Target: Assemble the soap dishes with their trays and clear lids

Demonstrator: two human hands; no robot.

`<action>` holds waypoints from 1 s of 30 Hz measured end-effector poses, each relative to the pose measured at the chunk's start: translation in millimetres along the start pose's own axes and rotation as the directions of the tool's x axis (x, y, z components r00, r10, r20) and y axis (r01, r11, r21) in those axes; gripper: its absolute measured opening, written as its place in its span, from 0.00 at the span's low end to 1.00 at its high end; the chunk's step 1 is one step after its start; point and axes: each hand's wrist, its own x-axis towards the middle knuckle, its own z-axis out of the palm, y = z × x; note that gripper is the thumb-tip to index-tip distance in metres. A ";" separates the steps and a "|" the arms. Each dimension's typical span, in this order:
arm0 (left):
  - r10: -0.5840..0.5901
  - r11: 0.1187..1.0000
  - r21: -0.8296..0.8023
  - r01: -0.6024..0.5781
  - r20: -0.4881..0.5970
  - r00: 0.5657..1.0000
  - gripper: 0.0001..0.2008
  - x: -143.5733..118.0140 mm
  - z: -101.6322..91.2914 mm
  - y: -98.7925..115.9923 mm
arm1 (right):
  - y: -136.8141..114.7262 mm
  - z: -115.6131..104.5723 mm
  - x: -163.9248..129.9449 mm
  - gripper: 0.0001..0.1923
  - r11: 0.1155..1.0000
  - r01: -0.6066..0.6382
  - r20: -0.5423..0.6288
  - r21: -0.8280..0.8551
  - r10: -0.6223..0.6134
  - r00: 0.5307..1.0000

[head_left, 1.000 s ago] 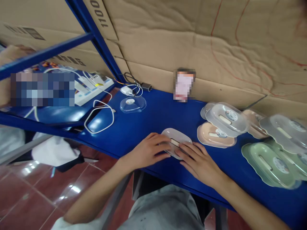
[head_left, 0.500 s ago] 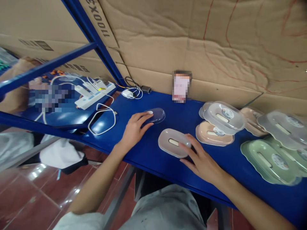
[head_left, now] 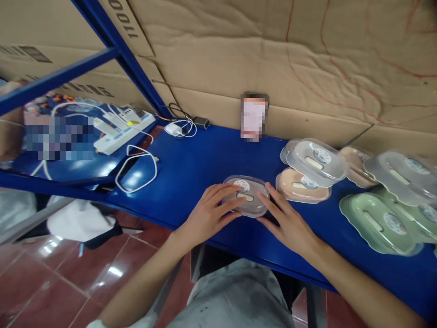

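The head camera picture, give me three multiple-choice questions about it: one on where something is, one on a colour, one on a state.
1. Where does the small lidded dish sit?
A. On the floor
B. On the blue shelf, between both hands
C. On top of the green dishes

2. What colour is the shelf surface?
A. Blue
B. White
C. Red

3. How does the clear lid stand on the small dish?
A. Lying far off by the cables
B. Held high in the air
C. Set on top of the dish

Answers: 1 B, the left hand and right hand touch it on either side. 2 A, the bare surface is plainly blue. 3 C, the lid covers the dish under the fingers.
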 end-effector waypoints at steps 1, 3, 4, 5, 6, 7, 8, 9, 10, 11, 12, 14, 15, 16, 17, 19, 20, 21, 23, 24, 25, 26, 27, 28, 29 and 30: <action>0.008 1.000 0.000 -0.008 0.006 1.000 0.19 -1.6 0.2 0.0 | 0.3 -0.5 -0.3 0.44 1.000 0.011 -0.010 -0.022 -0.011 1.000; 0.023 1.000 0.005 -0.023 0.010 1.000 0.19 -5.3 1.6 -0.2 | 0.7 -1.3 -1.3 0.44 0.997 0.030 -0.027 -0.073 -0.032 0.999; 0.030 0.999 0.014 -0.030 0.010 0.999 0.19 -7.1 2.7 -0.5 | 0.6 -1.4 -1.8 0.44 0.994 0.039 -0.032 -0.098 -0.042 0.999; 0.039 0.999 0.030 -0.040 0.011 0.999 0.19 -8.6 3.8 -0.8 | 0.4 -1.5 -2.4 0.44 0.992 0.045 -0.036 -0.121 -0.050 0.998; 0.050 0.997 0.052 -0.051 0.011 0.999 0.19 -9.7 4.9 -1.1 | 0.0 -1.3 -2.9 0.44 0.989 0.050 -0.043 -0.139 -0.056 0.998; 0.064 0.995 0.079 -0.065 0.012 0.998 0.19 -10.5 5.7 -1.2 | -0.5 -1.1 -3.2 0.45 0.987 0.054 -0.051 -0.152 -0.062 0.997; 0.080 0.991 0.111 -0.081 0.015 0.997 0.19 -10.8 6.2 -1.1 | -1.1 -0.8 -3.4 0.45 0.985 0.058 -0.062 -0.162 -0.069 0.996; 0.096 0.985 0.142 -0.098 0.018 0.995 0.18 -10.7 6.3 -0.9 | -1.8 -0.5 -3.5 0.45 0.984 0.063 -0.072 -0.169 -0.076 0.995; 0.109 0.979 0.172 -0.111 0.022 0.994 0.18 -10.1 6.0 -0.4 | -2.4 -0.4 -3.6 0.45 0.982 0.068 -0.080 -0.176 -0.083 0.993; 0.116 0.973 0.196 -0.119 0.027 0.993 0.17 -9.3 5.4 0.2 | -3.0 -0.3 -3.6 0.46 0.981 0.073 -0.084 -0.182 -0.090 0.992; 0.121 0.969 0.213 -0.125 0.032 0.992 0.16 -8.2 4.4 1.0 | -3.4 -0.4 -3.7 0.46 0.979 0.077 -0.088 -0.189 -0.095 0.992; 0.123 0.965 0.227 -0.131 0.050 0.991 0.15 -5.4 2.4 2.5 | -3.9 -0.8 -4.2 0.45 0.975 0.077 -0.103 -0.208 -0.100 0.990; 0.122 0.964 0.230 -0.132 0.059 0.991 0.15 -3.8 1.7 3.1 | -4.0 -1.0 -4.5 0.45 0.972 0.079 -0.112 -0.221 -0.106 0.988; 0.118 0.964 0.232 -0.130 0.065 0.991 0.14 -2.2 1.4 3.5 | -4.1 -1.2 -4.6 0.44 0.968 0.084 -0.121 -0.236 -0.115 0.986; 0.113 0.964 0.233 -0.126 0.069 0.991 0.13 -0.7 1.5 3.6 | -4.2 -1.3 -4.3 0.43 0.964 0.089 -0.128 -0.251 -0.125 0.984; 0.103 0.966 0.230 -0.116 0.065 0.993 0.12 2.0 2.8 2.6 | -4.8 -1.3 -2.5 0.40 0.953 0.098 -0.127 -0.288 -0.139 0.982; 0.103 0.967 0.226 -0.114 0.060 0.993 0.12 3.1 3.6 1.5 | -5.4 -1.5 -0.9 0.39 0.946 0.103 -0.117 -0.308 -0.145 0.983; 0.107 0.968 0.222 -0.116 0.054 0.993 0.12 3.8 4.0 -0.3 | -6.0 -2.2 1.0 0.38 0.939 0.110 -0.101 -0.325 -0.150 0.984; 0.104 0.968 0.226 -0.110 0.039 0.994 0.11 4.2 3.1 -6.2 | -6.3 -6.2 4.6 0.39 0.927 0.138 -0.065 -0.348 -0.171 0.983; 0.088 0.966 0.240 -0.092 0.030 0.996 0.11 3.9 1.3 -10.6 | -5.4 -10.3 5.9 0.40 0.920 0.154 -0.062 -0.361 -0.189 0.980; 0.060 0.963 0.261 -0.063 0.019 0.998 0.11 3.2 -1.3 -16.0 | -3.4 -16.2 6.5 0.41 0.911 0.161 -0.082 -0.380 -0.206 0.975; 0.022 0.958 0.287 -0.022 0.005 1.000 0.11 2.4 -4.7 -22.5 | 0.0 -23.8 6.5 0.43 0.902 0.146 -0.128 -0.406 -0.214 0.968; -0.023 0.949 0.314 0.025 -0.012 1.000 0.11 1.7 -8.6 -30.1 | 5.1 -32.8 5.8 0.44 0.894 0.104 -0.198 -0.436 -0.208 0.958; -0.068 0.937 0.342 0.074 -0.029 0.997 0.11 1.5 -13.0 -38.4 | 11.9 -42.9 4.6 0.44 0.889 0.033 -0.283 -0.457 -0.180 0.942; -0.109 0.921 0.370 0.117 -0.043 0.993 0.12 2.2 -17.5 -47.4 | 20.2 -53.1 3.1 0.44 0.886 -0.057 -0.367 -0.460 -0.131 0.921; -0.148 0.904 0.398 0.156 -0.052 0.988 0.12 4.2 -21.9 -56.4 | 29.6 -62.7 1.6 0.43 0.884 -0.152 -0.440 -0.443 -0.066 0.895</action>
